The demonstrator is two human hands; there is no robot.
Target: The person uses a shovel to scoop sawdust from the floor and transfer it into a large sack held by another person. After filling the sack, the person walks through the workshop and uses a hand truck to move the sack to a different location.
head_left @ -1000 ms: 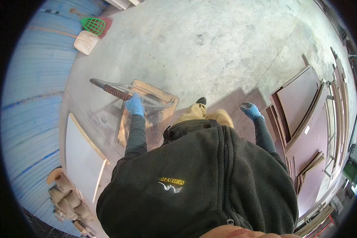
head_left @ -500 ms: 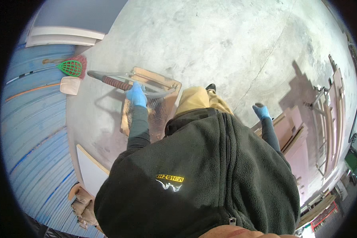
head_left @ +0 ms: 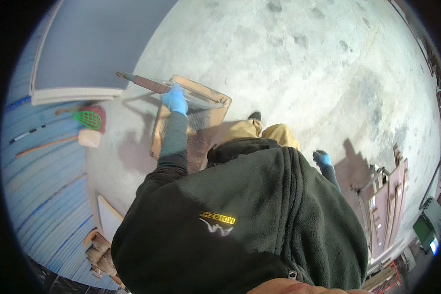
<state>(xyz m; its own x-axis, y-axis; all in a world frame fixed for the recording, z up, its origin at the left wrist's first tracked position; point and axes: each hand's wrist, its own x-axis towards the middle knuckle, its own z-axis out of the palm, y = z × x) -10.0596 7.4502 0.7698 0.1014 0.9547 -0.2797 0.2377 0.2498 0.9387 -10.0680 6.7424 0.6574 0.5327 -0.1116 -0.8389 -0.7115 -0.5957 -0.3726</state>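
My left hand (head_left: 175, 99), in a light blue glove, is closed around the wrapped part of a metal tube frame (head_left: 149, 84). This frame belongs to a cart-like piece with a worn brown, wooden-edged flat panel (head_left: 201, 128), which hangs tilted at my left side above the floor. Whether it is a cart or a seat I cannot tell. My right hand (head_left: 322, 158), in a blue glove with dark fingers, hangs out at my right side, slightly blurred. Its fingers look curled, and nothing shows in them.
Concrete floor (head_left: 308, 73) stretches ahead. At left stand a grey panel (head_left: 98, 44) and a blue corrugated wall (head_left: 44, 181), with a green racket-shaped thing (head_left: 88, 119) and a broom-like red thing (head_left: 101, 113) against it. Stacked boards (head_left: 387, 206) lie at right.
I have moved forward: the grey panel shows larger and the boards at right have shifted back. The left hand still carries the framed piece. My right hand has swung lower in the picture.
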